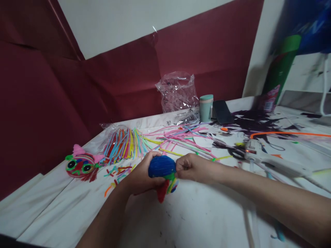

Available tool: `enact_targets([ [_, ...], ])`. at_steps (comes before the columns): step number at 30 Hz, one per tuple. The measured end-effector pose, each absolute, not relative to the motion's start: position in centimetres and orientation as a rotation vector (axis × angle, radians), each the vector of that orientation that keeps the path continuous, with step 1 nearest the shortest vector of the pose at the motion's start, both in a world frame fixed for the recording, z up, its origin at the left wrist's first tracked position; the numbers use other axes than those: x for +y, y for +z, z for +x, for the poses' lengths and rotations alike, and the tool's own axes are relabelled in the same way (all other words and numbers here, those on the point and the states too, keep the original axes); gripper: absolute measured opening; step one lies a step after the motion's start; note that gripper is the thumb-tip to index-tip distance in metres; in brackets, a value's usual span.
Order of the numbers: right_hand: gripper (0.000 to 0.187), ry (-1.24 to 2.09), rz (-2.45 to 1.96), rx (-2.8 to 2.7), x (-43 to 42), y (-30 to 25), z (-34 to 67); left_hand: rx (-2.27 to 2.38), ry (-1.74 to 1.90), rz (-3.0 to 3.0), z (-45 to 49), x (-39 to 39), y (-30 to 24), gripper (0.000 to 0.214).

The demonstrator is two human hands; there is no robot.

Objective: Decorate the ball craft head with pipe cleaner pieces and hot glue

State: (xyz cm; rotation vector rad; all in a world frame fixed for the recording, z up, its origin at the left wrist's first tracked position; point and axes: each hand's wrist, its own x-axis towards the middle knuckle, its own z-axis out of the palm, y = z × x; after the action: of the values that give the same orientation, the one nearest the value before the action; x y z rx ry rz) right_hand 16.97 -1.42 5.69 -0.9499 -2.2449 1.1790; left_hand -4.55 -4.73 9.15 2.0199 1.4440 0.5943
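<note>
My left hand point(142, 174) is wrapped round a small craft figure point(161, 166) covered in rows of blue pipe cleaner. Red, green and yellow parts stick out of the figure's lower side, with a red piece pointing down. At its right edge my right hand point(190, 167) is closed in a pinch against the figure; whatever lies between those fingertips is hidden. Left of my hands sits a finished-looking animal head point(80, 165) of striped pipe cleaners, with big black eyes and pink ears.
Bundled coloured pipe cleaners point(124, 146) lie behind my left hand, cut bits point(117, 172) beside them. A white glue gun point(274, 162) and black-handled scissors point(236, 151) are at right. Further back stand a clear plastic bag point(178, 91), a mint cup point(206, 109) and a phone point(222, 112).
</note>
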Motion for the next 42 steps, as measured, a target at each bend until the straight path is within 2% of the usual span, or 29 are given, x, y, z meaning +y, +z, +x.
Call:
enact_targets([
  [8, 0.01, 1.158, -0.938, -2.206, -1.3, 4.9, 16.7, 1.381, 0.579, 1.982, -5.2, -4.4, 8.4, 0.065],
  [12, 0.014, 1.006, -0.977, -2.284, -1.6, 5.8, 16.9, 1.38, 0.594, 2.026, -5.3, -4.2, 8.3, 0.068],
  [15, 0.017, 0.668, -0.96, -2.418, -2.2, 7.1, 17.5, 1.396, 0.611, 2.014, -5.2, -4.2, 8.4, 0.067],
  [20, 0.026, -0.213, -0.651, -2.524, -2.5, 8.4, 18.2, 1.376, 0.642, 1.95, -5.2, -4.0, 8.4, 0.064],
  [24, 0.034, -0.475, -0.573, -2.459, -2.1, 8.4, 18.3, 1.343, 0.669, 1.957, -5.5, -3.8, 8.4, 0.061],
  [28, 0.028, -0.48, -0.604, -2.446, -1.8, 8.2, 18.3, 1.368, 0.654, 1.936, -5.5, -3.7, 8.4, 0.062],
  [38, 0.016, -0.2, -0.573, -2.232, -3.1, 11.2, 19.4, 1.308, 0.753, 1.815, -5.8, -3.4, 7.8, 0.057],
  [40, 0.015, -0.022, -0.595, -2.109, -4.4, 12.8, 19.8, 1.305, 0.76, 1.827, -5.8, -3.4, 7.8, 0.052],
  [42, 0.018, 0.299, -0.575, -1.929, -6.1, 14.5, 20.3, 1.307, 0.769, 1.834, -5.9, -3.4, 7.8, 0.048],
])
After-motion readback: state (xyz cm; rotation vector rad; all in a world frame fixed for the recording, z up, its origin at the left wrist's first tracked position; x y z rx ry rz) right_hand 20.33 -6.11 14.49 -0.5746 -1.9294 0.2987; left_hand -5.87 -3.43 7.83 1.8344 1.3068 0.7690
